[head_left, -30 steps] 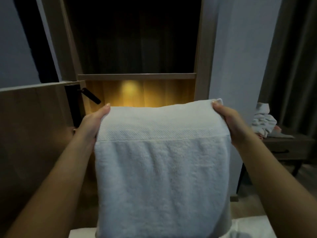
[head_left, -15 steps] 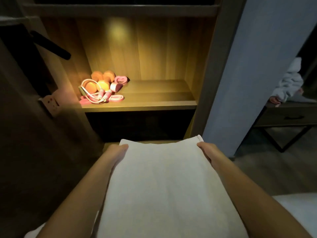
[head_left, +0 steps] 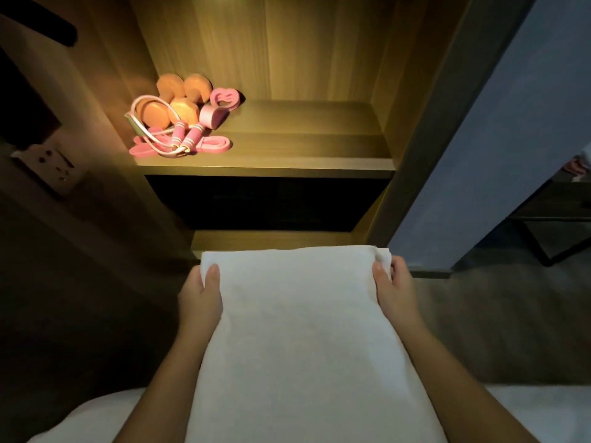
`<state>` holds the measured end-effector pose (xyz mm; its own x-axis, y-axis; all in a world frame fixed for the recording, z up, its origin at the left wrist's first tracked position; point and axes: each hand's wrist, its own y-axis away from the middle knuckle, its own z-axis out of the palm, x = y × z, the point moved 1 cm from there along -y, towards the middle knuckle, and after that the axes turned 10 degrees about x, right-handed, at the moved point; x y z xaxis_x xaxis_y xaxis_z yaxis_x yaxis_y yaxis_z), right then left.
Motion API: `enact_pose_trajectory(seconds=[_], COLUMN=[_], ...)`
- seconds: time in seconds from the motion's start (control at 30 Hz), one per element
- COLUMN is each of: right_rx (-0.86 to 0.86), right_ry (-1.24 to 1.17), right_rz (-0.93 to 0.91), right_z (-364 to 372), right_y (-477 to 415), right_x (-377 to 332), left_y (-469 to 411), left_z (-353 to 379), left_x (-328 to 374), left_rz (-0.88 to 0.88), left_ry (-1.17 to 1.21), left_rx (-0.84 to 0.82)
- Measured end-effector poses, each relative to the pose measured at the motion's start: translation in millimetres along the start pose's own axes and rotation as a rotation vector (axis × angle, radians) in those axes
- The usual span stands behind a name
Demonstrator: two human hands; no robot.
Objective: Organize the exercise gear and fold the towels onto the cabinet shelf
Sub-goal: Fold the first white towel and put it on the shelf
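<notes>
My left hand (head_left: pixel 200 297) and right hand (head_left: pixel 395 287) pinch far corners of folded white terry towel (head_left: pixel 297 340), thumbs on top, cloth spanning between.

- My left hand (head_left: pixel 200 302) and right hand (head_left: pixel 395 289) hide their fingers beneath the towel (head_left: pixel 297 330)
- Its near end leaves the bottom edge
- The compartment (head_left: pixel 265 203) under the shelf (head_left: pixel 287 162) is all dark

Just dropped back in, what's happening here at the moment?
A person holds a folded white towel by its far corners, left hand gripping one side and right hand pinching the other, low in front of the lit cabinet shelf. The orange dumbbells and pink jump rope already sit grouped at the shelf's left end. The towel is not yet on the shelf.
</notes>
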<state>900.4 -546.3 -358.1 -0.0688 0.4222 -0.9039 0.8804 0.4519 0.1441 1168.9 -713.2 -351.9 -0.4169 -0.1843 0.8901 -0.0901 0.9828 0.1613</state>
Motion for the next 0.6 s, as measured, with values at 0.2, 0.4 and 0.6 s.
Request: enact_pose_trajectory(seconds=[0.2, 0.4, 0.6], right_rx=[-0.308, -0.407, -0.366], right_ry=[-0.088, -0.072, -0.124], right_rz=[0.648, 0.720, 0.722], right_z=[2, -14, -25], right_y=[-15, -26, -37], right_x=[22, 10, -3], left_y=[-27, -32, -44], left_z=[16, -1, -15], left_x=[-1, -7, 3], left_rz=[-0.488, -0.591, -0.565], left_ry=[-0.140, 0.006, 0.000], left_rx=[-0.641, -0.395, -0.498])
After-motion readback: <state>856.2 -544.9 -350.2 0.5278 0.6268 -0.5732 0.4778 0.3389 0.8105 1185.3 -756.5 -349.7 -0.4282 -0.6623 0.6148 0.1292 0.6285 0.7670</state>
